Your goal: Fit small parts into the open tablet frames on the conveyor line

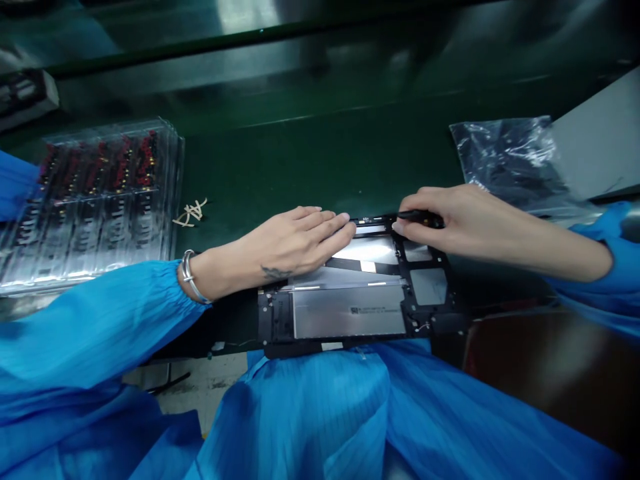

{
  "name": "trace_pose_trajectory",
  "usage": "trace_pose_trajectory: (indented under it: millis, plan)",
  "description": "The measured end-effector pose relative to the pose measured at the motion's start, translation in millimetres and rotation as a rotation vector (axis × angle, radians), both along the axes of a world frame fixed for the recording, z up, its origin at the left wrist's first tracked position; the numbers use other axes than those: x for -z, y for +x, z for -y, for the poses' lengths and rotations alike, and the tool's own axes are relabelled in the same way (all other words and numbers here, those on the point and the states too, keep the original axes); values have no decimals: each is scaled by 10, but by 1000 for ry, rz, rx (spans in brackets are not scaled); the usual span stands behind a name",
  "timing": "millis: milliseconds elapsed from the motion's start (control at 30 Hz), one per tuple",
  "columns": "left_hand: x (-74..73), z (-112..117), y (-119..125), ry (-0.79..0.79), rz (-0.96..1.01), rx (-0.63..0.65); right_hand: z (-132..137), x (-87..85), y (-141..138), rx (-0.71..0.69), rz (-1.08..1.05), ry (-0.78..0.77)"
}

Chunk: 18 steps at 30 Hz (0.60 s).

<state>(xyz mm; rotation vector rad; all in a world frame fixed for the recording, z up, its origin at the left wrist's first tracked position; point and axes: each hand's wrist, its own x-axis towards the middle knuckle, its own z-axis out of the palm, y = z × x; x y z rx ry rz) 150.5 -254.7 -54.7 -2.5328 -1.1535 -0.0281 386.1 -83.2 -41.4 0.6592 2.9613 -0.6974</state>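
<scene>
An opened tablet-like device [350, 320] lies at the front edge of the green bench, its metal plates and black frame exposed. My left hand [315, 237] lies flat across its upper left part, fingers stretched out and fingertips near the top edge. Between the thumb and fingers of my right hand [435, 210] is a slim black tool [423, 217], held over the device's upper right edge. Its exact kind is hard to make out, and the fingers hide part of it.
Stacked clear plastic trays [100, 200] with red and dark parts stand on the left. Beside them lie several pale strips [191, 212]. A clear plastic bag [510, 153] rests at the right against a pale box [600, 137]. Another box [27, 97] sits at the far left.
</scene>
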Motion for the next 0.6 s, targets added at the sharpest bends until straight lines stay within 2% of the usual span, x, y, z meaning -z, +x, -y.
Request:
trace_pose_trajectory:
  millis: [267, 600]
  plan:
    - [-1, 7, -38, -86, 48, -10, 9, 12, -7, -30, 8, 39]
    - [42, 16, -48, 34, -35, 48, 20, 2, -35, -12, 55, 79]
